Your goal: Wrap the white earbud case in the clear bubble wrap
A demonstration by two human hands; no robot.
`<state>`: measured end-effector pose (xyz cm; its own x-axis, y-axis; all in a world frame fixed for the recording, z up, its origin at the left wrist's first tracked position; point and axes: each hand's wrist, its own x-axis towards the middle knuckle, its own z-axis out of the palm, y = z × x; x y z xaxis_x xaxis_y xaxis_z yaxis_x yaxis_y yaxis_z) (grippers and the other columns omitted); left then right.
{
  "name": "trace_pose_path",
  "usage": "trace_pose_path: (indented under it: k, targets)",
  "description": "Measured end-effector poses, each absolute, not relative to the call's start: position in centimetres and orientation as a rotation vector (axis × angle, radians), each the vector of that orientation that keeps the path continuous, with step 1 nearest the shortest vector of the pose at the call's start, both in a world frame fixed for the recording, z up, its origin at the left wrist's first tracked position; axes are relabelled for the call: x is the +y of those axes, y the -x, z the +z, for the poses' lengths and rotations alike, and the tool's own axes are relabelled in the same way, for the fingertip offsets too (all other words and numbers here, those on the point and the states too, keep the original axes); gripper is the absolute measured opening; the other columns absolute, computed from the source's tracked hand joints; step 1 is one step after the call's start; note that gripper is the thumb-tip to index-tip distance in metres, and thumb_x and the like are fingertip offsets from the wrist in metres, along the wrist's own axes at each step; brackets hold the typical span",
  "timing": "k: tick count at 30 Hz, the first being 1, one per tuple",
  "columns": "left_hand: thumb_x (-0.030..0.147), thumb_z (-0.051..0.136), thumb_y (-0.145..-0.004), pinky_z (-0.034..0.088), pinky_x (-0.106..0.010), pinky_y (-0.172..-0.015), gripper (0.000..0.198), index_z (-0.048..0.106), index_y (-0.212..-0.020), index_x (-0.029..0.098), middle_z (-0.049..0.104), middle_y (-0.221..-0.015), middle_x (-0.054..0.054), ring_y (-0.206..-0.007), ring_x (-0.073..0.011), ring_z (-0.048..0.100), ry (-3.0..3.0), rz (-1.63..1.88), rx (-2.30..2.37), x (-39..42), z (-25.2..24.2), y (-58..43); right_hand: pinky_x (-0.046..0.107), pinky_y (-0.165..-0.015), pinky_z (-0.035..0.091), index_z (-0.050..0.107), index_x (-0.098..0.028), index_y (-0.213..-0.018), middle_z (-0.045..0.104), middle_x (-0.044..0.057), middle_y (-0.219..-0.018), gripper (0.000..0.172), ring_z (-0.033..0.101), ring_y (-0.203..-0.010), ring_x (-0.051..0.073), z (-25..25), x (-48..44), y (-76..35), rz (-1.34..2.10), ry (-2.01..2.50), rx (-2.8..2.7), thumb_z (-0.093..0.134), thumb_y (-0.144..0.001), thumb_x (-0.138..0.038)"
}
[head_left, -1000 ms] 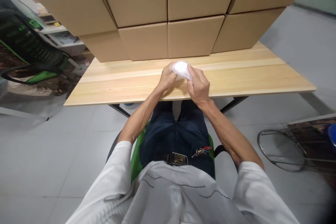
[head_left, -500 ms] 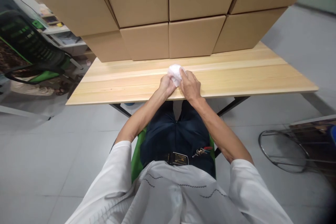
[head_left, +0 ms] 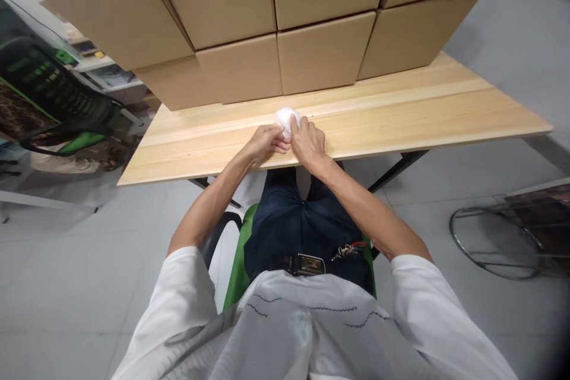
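A small, soft-looking white wad (head_left: 285, 117), thin and crumpled like film or tissue, is between my hands above the front part of the wooden table (head_left: 427, 113). My left hand (head_left: 266, 142) pinches its lower left edge, with the fingers bent. From the right, my right hand (head_left: 308, 141) grips it with the thumb pressed on its near side and the other fingers curled. Whether anything is wrapped inside the wad cannot be seen.
Cardboard boxes (head_left: 327, 53) stand in two stacked rows along the table's back edge. At left is a black and green chair (head_left: 48, 89) with a person's leg beside it. A metal-framed stool (head_left: 494, 243) is on the floor at right.
My left hand has slid left and turned, its fingers now at the wad's edge rather than under it. The wad and my right hand appear slightly further left as the view tilts.
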<state>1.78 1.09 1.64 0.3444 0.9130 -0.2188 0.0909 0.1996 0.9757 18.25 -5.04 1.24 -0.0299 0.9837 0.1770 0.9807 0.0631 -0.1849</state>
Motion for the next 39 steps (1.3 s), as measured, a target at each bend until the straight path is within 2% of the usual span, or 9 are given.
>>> trace_pose_path:
  k: [3,6,8,10,18,23,28,32,39]
  targets:
    - [0.043,0.080,-0.118,0.068,-0.034,-0.081,0.029,0.082,-0.100,0.020,0.085,-0.089,-0.007,-0.078,-0.0210,0.080,-1.590,0.871,1.281,1.8,1.8,0.1,0.058,-0.116,0.066,0.046,-0.003,-0.195,0.067,0.039,-0.170,0.071,0.068,-0.148,0.046,1.1,-4.8,-17.3,0.033,1.952,-2.081,0.038,-0.126,-0.015]
    - [0.052,0.080,-0.118,0.068,-0.044,-0.122,0.032,0.088,-0.128,0.023,0.093,-0.133,-0.014,-0.132,-0.0310,0.086,-1.998,1.099,1.366,3.7,1.2,0.2,0.060,-0.117,0.067,0.045,0.002,-0.193,0.066,0.040,-0.170,0.074,0.065,-0.150,0.048,0.7,-4.6,-16.4,0.039,1.892,-2.080,0.052,-0.124,-0.025]
    - [0.063,0.076,-0.120,0.051,-0.055,-0.149,0.054,0.084,-0.156,0.024,0.077,-0.179,-0.019,-0.175,-0.0377,0.067,-2.244,1.041,1.286,5.6,0.3,-0.6,0.061,-0.117,0.067,0.047,0.004,-0.191,0.067,0.040,-0.168,0.075,0.064,-0.150,0.049,0.7,-4.5,-16.2,0.052,1.867,-2.076,0.053,-0.122,-0.026]
    - [0.073,0.066,-0.122,0.034,-0.064,-0.159,0.072,0.075,-0.175,0.025,0.057,-0.200,-0.019,-0.194,-0.0411,0.044,-2.401,0.833,1.211,7.8,-0.6,-1.6,0.062,-0.120,0.066,0.051,0.006,-0.187,0.069,0.041,-0.166,0.073,0.064,-0.149,0.050,0.6,-4.7,-16.4,0.063,1.846,-2.078,0.053,-0.121,-0.025]
    - [0.093,0.035,-0.123,0.029,-0.063,-0.163,0.100,0.070,-0.182,0.019,0.060,-0.197,-0.024,-0.190,-0.0408,0.052,-2.632,0.647,1.021,12.8,-3.1,-3.8,0.062,-0.134,0.061,0.084,-0.016,-0.159,0.082,0.024,-0.165,0.051,0.074,-0.152,0.047,0.0,-4.1,-23.1,0.204,1.621,-2.077,0.058,-0.122,-0.039]
    - [0.096,0.033,-0.122,0.021,-0.064,-0.165,0.107,0.062,-0.188,0.017,0.052,-0.203,-0.025,-0.198,-0.0427,0.037,-2.600,0.646,1.119,12.0,-3.6,-4.6,0.064,-0.143,0.054,0.074,-0.016,-0.175,0.081,0.022,-0.172,0.060,0.069,-0.166,0.043,-0.1,-0.6,-25.7,0.186,1.545,-1.932,0.045,-0.126,-0.035]
    - [0.104,0.029,-0.117,0.015,-0.064,-0.166,0.120,0.050,-0.194,0.014,0.038,-0.209,-0.028,-0.201,-0.0417,0.030,-2.513,0.716,1.093,12.1,-4.0,-4.6,0.056,-0.133,0.059,0.086,-0.008,-0.146,0.090,0.027,-0.149,0.058,0.079,-0.146,0.043,0.7,-0.9,-24.0,0.251,1.746,-2.124,0.035,-0.119,-0.011]
    - [0.111,0.029,-0.110,0.014,-0.060,-0.167,0.127,0.050,-0.195,0.020,0.036,-0.211,-0.024,-0.202,-0.0403,0.028,-2.453,0.800,1.023,13.6,-4.5,-4.3,0.058,-0.135,0.057,0.086,-0.009,-0.139,0.089,0.028,-0.148,0.049,0.076,-0.150,0.046,0.5,-2.3,-22.8,0.191,1.795,-2.097,0.041,-0.120,-0.013]
    - [0.108,0.031,-0.113,0.011,-0.065,-0.166,0.119,0.052,-0.193,0.022,0.039,-0.209,-0.026,-0.202,-0.0426,0.025,-2.455,0.769,1.003,14.4,-4.8,-4.2,0.059,-0.134,0.060,0.062,-0.012,-0.171,0.081,0.025,-0.171,0.057,0.078,-0.153,0.043,-1.0,-1.0,-23.1,0.397,1.620,-2.029,0.044,-0.117,-0.013]
